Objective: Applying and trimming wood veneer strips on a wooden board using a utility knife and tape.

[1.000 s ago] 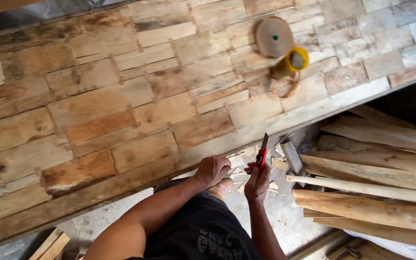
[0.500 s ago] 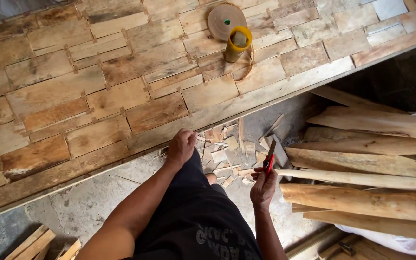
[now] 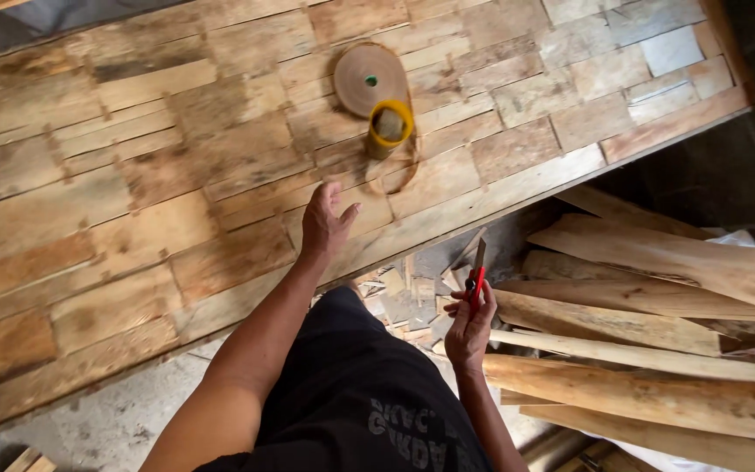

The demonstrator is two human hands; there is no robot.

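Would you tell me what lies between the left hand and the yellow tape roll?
In the head view, only bare wooden panel lies between the left hand and the yellow tape roll.

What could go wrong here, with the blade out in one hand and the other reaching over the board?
1. The right hand holds a red utility knife with its blade exposed and pointing up; a slip could cut the person.
2. The left hand reaches, open, toward the tape dispenser on the patchwork wood panel; rough edges could give splinters.
3. Loose wood scraps underfoot could cause a stumble.

A red-handled utility knife (image 3: pixel 477 280), blade extended and pointing upward, stands nearly upright above scattered wood offcuts, while a brown tape roll (image 3: pixel 369 79) lies flat on the patchwork veneer panel (image 3: pixel 133 201).
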